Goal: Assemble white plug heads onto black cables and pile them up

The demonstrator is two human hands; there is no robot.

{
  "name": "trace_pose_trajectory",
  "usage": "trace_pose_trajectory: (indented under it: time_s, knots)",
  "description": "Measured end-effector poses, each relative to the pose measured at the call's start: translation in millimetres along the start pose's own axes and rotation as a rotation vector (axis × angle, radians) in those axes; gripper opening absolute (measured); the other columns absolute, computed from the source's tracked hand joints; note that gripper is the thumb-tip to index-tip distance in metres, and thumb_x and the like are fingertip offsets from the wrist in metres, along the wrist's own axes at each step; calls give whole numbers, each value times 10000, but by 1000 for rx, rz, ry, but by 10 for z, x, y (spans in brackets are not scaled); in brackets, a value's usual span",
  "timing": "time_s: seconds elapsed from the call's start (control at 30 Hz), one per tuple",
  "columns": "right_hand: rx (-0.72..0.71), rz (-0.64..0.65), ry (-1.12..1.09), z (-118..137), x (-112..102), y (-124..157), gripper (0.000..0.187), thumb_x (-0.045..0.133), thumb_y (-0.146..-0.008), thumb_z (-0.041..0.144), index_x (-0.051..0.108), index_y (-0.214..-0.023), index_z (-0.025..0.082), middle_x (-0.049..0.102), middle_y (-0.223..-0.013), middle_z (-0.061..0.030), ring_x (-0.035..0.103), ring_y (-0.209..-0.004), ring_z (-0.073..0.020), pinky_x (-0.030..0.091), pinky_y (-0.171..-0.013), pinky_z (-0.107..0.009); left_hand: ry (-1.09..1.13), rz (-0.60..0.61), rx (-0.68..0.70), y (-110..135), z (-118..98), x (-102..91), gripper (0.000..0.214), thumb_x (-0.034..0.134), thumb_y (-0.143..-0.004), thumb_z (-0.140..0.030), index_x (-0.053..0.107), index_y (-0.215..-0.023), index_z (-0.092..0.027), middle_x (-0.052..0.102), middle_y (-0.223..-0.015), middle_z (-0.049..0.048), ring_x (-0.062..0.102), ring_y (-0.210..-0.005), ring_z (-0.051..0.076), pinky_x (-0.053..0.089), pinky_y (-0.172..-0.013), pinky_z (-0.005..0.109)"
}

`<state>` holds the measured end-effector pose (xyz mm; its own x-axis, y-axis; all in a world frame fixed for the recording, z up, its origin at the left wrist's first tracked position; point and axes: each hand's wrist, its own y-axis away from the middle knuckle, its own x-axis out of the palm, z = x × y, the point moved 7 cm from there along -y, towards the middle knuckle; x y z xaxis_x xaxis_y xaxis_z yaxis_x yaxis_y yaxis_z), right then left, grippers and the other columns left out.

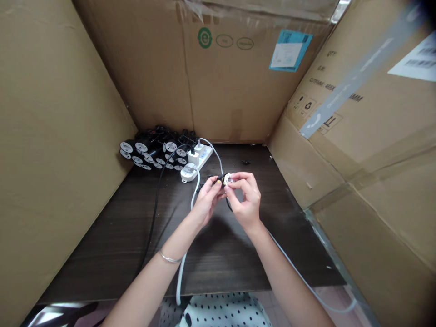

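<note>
My left hand (pixel 208 198) and my right hand (pixel 245 196) meet over the middle of the dark wooden table (pixel 112 236). Between their fingertips they hold a small black device with a round white face (pixel 227 179). Both hands are closed in a pinch around it. A thin grey cable (pixel 218 159) runs from the device's area back to a white power strip (pixel 196 162) behind my hands. A bracelet sits on my left wrist.
A pile of several similar black devices with white round faces (pixel 153 152) lies at the back left. A black cable (pixel 155 204) and a white cable (pixel 184 263) cross the table. Cardboard walls (pixel 51 136) enclose left, back and right.
</note>
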<state>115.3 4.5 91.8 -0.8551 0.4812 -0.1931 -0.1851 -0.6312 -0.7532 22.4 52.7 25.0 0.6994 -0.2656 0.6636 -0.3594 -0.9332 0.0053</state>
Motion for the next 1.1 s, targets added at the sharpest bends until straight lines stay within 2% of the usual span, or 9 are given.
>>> trace_pose_trajectory:
  time_s: [0.4,0.7,0.9,1.1]
  knots:
    - [-18,7,31,25,28,16,61,578,-752,130,588,-739,189,519,-914,-50,548,-863,-168,475,-768,-334,7,-28,-2,19,-9,-2,265,634,-737,-305,494,-906,-158,586,-857,5,551,-734,73,431,-699,193]
    - [-14,16,41,36,25,11,47,575,-748,132,579,-745,179,515,-919,-55,550,-871,-172,479,-777,-336,-2,-26,-2,18,-2,-1,278,631,-739,-315,491,-920,-157,602,-866,8,576,-754,91,438,-728,225]
    - [18,8,21,39,39,16,55,556,-760,133,577,-784,178,513,-922,-62,544,-861,-166,499,-675,-290,-9,-17,2,13,2,4,279,626,-741,-318,489,-927,-160,619,-873,31,601,-791,127,446,-765,266]
    - [-30,-1,62,63,38,23,77,577,-743,120,585,-796,176,518,-920,-63,538,-876,-169,499,-699,-302,-23,-9,5,19,-2,12,276,619,-748,-321,491,-937,-165,622,-884,22,616,-805,138,432,-821,292]
